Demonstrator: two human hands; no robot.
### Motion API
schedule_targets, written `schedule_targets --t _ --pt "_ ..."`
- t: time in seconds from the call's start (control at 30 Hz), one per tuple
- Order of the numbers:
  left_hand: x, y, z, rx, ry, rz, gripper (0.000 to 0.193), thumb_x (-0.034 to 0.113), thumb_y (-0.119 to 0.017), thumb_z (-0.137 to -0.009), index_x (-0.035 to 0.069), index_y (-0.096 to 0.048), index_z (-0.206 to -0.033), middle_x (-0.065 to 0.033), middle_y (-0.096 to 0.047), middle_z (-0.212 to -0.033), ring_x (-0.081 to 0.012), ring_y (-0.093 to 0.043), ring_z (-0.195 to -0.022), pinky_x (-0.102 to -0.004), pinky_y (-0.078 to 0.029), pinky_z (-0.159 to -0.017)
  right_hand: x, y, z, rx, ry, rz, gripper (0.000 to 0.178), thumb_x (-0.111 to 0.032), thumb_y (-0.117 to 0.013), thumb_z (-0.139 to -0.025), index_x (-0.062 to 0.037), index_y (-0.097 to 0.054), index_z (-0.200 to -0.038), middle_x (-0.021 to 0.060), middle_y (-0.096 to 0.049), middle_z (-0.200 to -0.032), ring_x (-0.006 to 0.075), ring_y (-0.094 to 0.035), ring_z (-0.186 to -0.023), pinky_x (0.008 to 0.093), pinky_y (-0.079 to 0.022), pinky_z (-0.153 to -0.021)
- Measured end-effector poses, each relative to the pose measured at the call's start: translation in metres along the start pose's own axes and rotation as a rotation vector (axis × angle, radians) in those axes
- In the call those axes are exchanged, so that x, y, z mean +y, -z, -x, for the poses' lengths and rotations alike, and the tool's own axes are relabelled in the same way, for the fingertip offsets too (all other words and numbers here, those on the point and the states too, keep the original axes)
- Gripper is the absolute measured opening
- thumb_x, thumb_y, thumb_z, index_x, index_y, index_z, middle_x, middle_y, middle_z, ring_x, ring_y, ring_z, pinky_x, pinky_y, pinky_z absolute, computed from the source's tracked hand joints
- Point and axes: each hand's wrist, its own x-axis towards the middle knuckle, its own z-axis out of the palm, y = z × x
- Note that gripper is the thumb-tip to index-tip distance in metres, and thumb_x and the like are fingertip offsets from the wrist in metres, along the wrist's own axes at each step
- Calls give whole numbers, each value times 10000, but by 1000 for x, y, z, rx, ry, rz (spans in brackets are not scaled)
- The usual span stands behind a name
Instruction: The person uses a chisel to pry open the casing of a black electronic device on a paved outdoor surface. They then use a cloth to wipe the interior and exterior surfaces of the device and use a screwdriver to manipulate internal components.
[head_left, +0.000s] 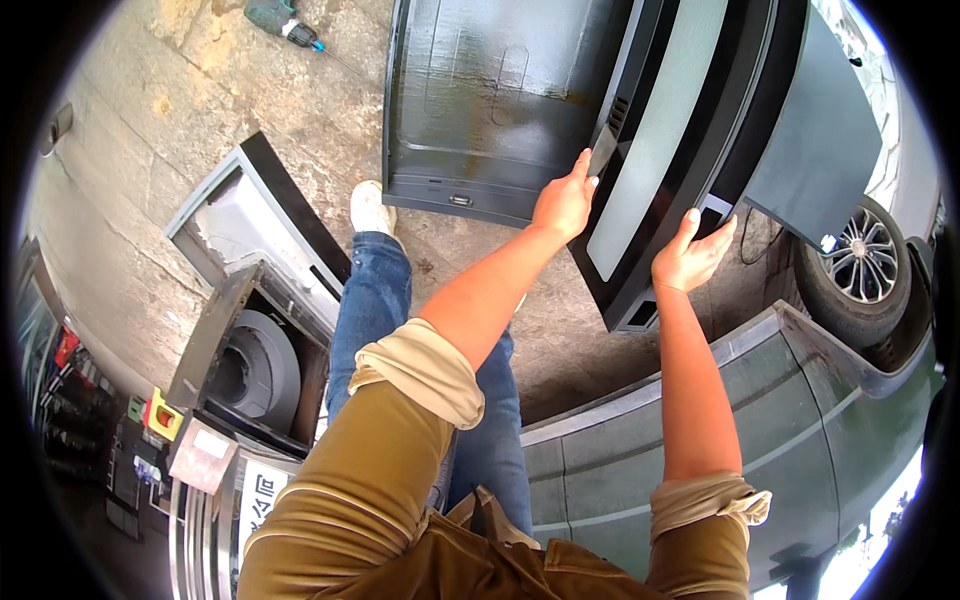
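A long black range hood body (655, 170) with a pale glass strip lies at the upper right, its near end pointing toward me. My left hand (565, 208) is at its left edge, index finger stretched along it and thumb against it; its other fingers are mostly hidden. At the right edge, near the end, my right hand (688, 255) has thumb and fingers spread, with the fingertips by a small dark opening. Left of the hood and close against it is a wide, shiny dark metal tray-like panel (490, 150) with stained patches.
A teal cordless drill (275, 18) lies on the stained concrete floor. To the left are a grey frame panel (205, 205) and an opened housing with a round grey fan (260, 365). A green vehicle side (700, 430) and a wheel (860, 260) border the right.
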Motion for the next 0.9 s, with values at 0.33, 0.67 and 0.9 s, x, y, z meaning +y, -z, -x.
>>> schedule_targets --t 0.33,0.67,0.9 --pt "-6 286 101 87 142 -83 511 225 -456 -976 204 -291 -1460 -76 -575 -713 -170 -564 -515 -323 -500 -546 -5 18 -9 -51 -46 28 777 -516 -517 -887 54 -321 -1377 256 -468 -1292 423 -458 -1183 476 -388 -974" --pt "-87 548 404 517 631 -291 434 266 -435 -976 202 -397 -1404 -82 -572 -672 -173 -555 -493 -333 -491 -497 -29 91 -41 -429 -211 32 757 -414 -576 -894 70 -293 -1402 276 -380 -1396 399 -344 -1318 441 -287 -1100" --pt "-95 622 339 417 589 -273 430 274 -429 -983 132 -411 -1388 -97 -586 -730 -208 -567 -563 -347 -473 -534 -62 175 17 -320 -406 -91 687 -247 -639 -846 50 -344 -1390 262 -428 -1365 384 -394 -1281 412 -315 -1072"
